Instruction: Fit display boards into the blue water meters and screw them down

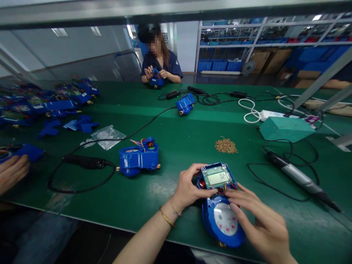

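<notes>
A blue water meter (207, 220) with a round white dial lies at the table's front edge below me. Its upper box is uncovered and holds a circuit board with a lit display (218, 178). My left hand (188, 187) grips the box's left side, its thumb pressed on the wires (221, 190) below the board. From the right, my right hand (261, 216) holds the meter, its fingertips at the same wires and its thumb beside the dial. What lies under the fingertips is hidden. A second open blue meter (139, 159) stands to the left, with wires sticking out.
Small brass screws (226, 146) lie heaped beyond my hands. An electric screwdriver (299, 176) with a cord is at right, near a green block (286, 129). Another screwdriver (85, 161), a plastic bag (108, 137) and many meters lie left. Co-workers' hands (13, 172) show left and across.
</notes>
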`<act>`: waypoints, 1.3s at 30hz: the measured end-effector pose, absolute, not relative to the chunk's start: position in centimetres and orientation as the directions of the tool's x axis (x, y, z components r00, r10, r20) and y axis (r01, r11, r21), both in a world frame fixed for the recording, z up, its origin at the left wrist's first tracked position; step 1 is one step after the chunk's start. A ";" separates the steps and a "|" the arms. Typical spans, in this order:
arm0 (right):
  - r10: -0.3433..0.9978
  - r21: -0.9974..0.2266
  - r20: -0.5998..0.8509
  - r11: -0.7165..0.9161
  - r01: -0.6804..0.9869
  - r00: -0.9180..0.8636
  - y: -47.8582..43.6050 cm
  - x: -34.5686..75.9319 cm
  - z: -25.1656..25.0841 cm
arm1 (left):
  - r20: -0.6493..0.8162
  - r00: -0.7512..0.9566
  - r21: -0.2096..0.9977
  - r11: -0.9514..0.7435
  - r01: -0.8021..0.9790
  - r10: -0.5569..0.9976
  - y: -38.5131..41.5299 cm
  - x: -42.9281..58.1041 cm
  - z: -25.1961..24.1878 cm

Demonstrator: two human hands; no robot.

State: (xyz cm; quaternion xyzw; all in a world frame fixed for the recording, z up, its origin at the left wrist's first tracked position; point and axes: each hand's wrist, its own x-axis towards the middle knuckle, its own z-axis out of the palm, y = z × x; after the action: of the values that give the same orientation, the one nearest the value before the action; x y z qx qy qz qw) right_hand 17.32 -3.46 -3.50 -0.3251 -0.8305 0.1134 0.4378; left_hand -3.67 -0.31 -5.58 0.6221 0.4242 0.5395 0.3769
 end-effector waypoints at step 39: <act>0.646 -0.017 0.664 0.516 0.856 -0.377 -2.7 13.9 -1.4 | 0.679 0.117 0.480 -0.559 0.677 0.725 -1.7 -4.4 -2.6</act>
State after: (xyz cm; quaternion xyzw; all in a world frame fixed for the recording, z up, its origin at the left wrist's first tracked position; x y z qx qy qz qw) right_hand 13.93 -2.66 -1.43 -0.4623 -0.8125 -0.1678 0.3129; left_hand -4.41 -1.75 -2.64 0.7470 0.4690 0.4704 0.0257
